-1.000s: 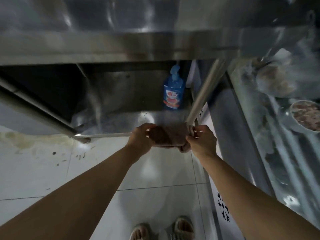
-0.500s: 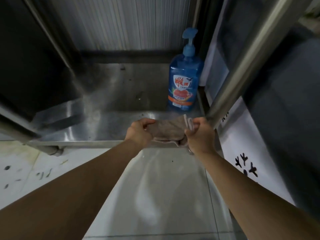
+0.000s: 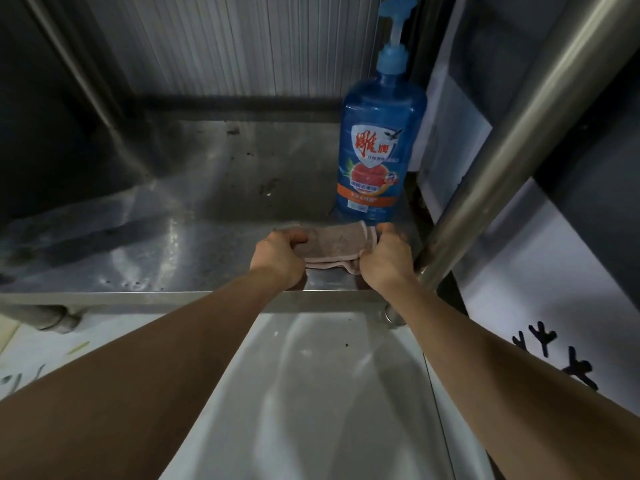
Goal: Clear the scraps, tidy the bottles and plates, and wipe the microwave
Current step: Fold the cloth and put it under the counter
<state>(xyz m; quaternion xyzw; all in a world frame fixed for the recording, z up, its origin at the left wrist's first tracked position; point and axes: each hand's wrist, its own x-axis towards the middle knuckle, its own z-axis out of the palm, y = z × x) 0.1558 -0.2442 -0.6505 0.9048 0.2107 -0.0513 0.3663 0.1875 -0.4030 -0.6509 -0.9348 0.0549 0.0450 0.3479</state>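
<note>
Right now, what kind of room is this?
Probably a working kitchen, seen low down. There is a steel lower shelf, a blue pump bottle of dish soap standing on it, and a brown cleaning cloth held by both hands over a tiled floor.

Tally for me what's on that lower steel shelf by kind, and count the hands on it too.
Blue pump bottle of dish soap: 1
Folded brown cloth: 1
Hands gripping the cloth: 2, left hand and right hand
Total: 4, all over the steel shelf
</note>
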